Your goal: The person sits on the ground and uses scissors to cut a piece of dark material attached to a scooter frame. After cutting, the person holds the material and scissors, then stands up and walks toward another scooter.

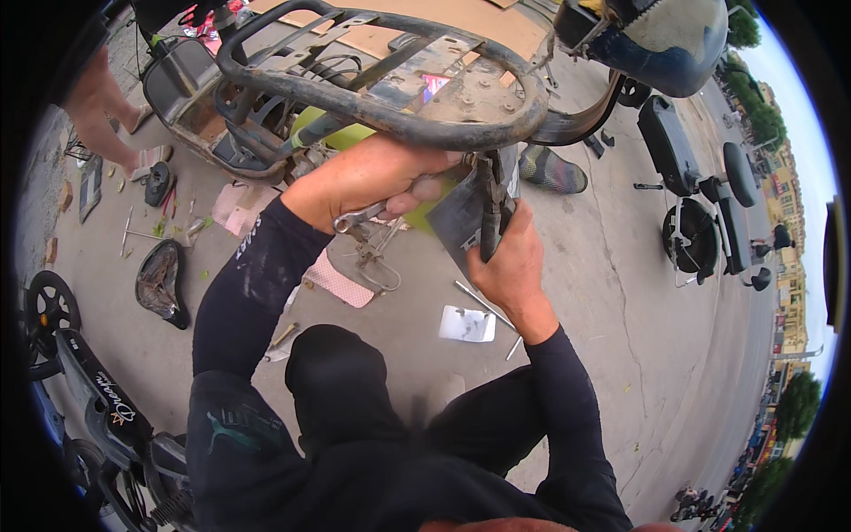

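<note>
A scooter's frame with a worn black tubular rear rack (372,113) stands before me. Below the rack, my left hand (392,179) is closed around a metal wrench (352,219), whose ring end sticks out by the wrist. Its fingertips reach to the rack's underside, where the rim hides the contact. My right hand (512,253) grips the dark handles of pliers (492,219), which point up at the rack's rear end. The plier jaws are close to my left fingertips; what they hold cannot be made out. A dark mudguard-like sheet (455,223) hangs behind the pliers.
On the concrete lie a black saddle shell (161,282), a T-handle wrench (136,233), a white piece (467,324), a metal rod (482,302) and pink patterned pieces (339,282). Another person's legs (103,113) stand at upper left. Scooters (705,179) are parked at right and lower left.
</note>
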`<state>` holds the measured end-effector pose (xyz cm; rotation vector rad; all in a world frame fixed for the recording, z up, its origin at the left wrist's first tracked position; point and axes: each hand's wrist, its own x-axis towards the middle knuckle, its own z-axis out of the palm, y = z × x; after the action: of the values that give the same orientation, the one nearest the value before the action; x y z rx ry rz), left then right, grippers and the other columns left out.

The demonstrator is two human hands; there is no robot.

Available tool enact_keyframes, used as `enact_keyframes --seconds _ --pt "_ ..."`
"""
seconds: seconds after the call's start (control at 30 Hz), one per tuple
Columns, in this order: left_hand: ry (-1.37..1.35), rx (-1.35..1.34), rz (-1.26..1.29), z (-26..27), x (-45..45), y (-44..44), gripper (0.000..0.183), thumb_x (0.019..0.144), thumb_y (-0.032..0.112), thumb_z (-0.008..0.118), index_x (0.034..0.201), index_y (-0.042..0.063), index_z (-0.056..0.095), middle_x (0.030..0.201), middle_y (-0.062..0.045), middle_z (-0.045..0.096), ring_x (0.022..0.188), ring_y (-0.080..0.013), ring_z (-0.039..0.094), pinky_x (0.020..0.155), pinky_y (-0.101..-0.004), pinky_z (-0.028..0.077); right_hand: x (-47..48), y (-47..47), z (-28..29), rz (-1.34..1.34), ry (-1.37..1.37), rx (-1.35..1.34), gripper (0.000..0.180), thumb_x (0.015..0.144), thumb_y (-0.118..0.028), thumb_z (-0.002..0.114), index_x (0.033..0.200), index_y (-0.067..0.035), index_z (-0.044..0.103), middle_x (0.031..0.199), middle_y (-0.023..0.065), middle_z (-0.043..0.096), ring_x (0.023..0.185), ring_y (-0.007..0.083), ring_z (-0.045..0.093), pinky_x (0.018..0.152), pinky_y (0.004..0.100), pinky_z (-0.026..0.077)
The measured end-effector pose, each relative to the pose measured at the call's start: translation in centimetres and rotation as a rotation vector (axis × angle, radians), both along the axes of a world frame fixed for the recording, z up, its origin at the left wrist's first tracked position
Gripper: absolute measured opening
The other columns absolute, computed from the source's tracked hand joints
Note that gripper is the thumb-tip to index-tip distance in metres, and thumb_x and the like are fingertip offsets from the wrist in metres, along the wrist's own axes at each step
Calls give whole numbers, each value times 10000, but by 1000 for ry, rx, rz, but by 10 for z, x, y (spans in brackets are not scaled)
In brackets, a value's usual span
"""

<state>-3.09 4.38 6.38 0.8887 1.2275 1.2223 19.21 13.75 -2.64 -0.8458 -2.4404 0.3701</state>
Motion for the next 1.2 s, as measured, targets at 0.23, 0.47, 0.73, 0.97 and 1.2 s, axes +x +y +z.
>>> enact_keyframes --seconds 0.23,0.47,0.73,0.97,1.2 --pt "-64 300 380 -71 44 -1 360 1080 228 457 1322 -23 546 977 -65 653 633 -89 546 575 -245 448 2 -8 8 13 2 -85 638 738 -40 627 1297 71 341 972 294 605 879 503 607 751 527 493" --pt "17 608 492 -92 80 30 359 1084 201 458 1380 -3 457 1172 -74 616 1028 -116 585 909 -273 474 5 -8 9 16 -2 -111 621 753 -39 624 1297 64 342 962 292 615 884 509 610 753 525 495" --pt "-54 599 444 -85 68 23 437 1057 155 531 1460 14 438 1239 -49 614 1101 -92 578 958 -246 468 0 -11 15 30 -39 -183 620 768 -28 613 1322 57 347 974 290 622 900 514 615 767 515 508" --pt "72 589 585 -75 77 22 248 1038 155 579 1163 -46 648 920 -36 662 856 -79 564 774 -259 490 2 -15 20 107 64 -175 573 750 -33 619 1265 70 392 999 285 611 905 495 608 779 507 498" --pt "70 594 641 -75 80 16 204 1019 125 595 1118 -46 649 832 -69 613 788 -99 548 723 -276 480 7 -34 34 117 39 -308 498 763 -18 600 1215 59 407 990 293 605 910 504 602 777 497 493"
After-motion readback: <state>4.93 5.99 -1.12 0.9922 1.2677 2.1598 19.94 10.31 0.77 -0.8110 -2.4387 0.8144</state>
